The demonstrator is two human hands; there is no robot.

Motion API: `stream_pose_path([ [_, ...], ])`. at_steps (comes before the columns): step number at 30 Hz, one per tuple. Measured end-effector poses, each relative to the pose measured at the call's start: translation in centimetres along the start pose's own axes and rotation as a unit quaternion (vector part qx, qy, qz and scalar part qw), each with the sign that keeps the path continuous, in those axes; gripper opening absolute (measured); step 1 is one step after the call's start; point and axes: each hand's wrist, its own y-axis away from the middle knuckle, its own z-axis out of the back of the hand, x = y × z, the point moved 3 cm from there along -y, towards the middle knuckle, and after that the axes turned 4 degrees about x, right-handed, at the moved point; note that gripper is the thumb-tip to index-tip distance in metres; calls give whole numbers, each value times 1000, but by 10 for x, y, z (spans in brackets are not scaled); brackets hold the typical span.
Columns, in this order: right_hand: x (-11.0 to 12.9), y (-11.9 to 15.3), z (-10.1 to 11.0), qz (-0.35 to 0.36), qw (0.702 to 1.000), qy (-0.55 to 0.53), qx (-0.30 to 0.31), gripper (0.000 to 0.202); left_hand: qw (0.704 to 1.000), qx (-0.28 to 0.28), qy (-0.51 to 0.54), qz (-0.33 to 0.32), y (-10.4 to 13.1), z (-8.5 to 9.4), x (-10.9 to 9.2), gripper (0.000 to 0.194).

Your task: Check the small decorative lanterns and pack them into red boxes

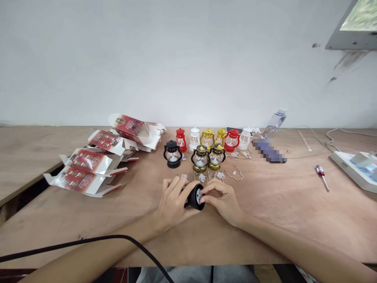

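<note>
Boxes [91,160] piled left of frame, red/white, end flaps out; contents can't be seen. Lanterns in two rows mid-frame, all upright. Rear row: red [180,140], white, two gold, red, white. Front: one black lantern [172,154] plus two dark-and-gold lanterns [200,159]. Clear globes; white stuff visible inside the front ones, too small to identify. Bottle [274,124], upper right of center, clear, looks tilted; fill level unclear.

Grip: black piece [194,197] is at lower center, just above the table [294,212], round end facing frame right, white insert [199,195] in it. Left hand [176,199] is wrapped round its body, firm hold. Right hand [222,200] has thumb and index tips nearly together at the insert; can't tell if they pinch anything or just touch.

Bent wires [242,175] and white tags [202,177] lie between hands and lanterns, partly covered by the fingers. Screwdriver [321,177] lies at right.

Hard to see: most of the black piece is behind the left hand. Phone [269,152] is pixelated. Power strip [338,160] cut off at right edge, black cable [112,236] at left and bottom.
</note>
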Motion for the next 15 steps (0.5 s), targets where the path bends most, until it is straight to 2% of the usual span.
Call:
stream_pose_path([
  [3,5,3,-1,40,998,49,-14,12,1000,10,-3,1,0,-1,0,37],
  [6,13,6,-1,130,984,117,-26,9,1000,7,2,8,-1,0,-1,37],
  [10,24,9,-2,290,926,241,-30,20,999,-2,29,18,-3,3,-3,34],
  [12,26,8,-3,326,900,288,-25,22,999,3,35,24,-5,3,-2,35],
  [15,25,5,0,340,890,302,-26,20,999,3,29,18,-6,5,-1,35],
])
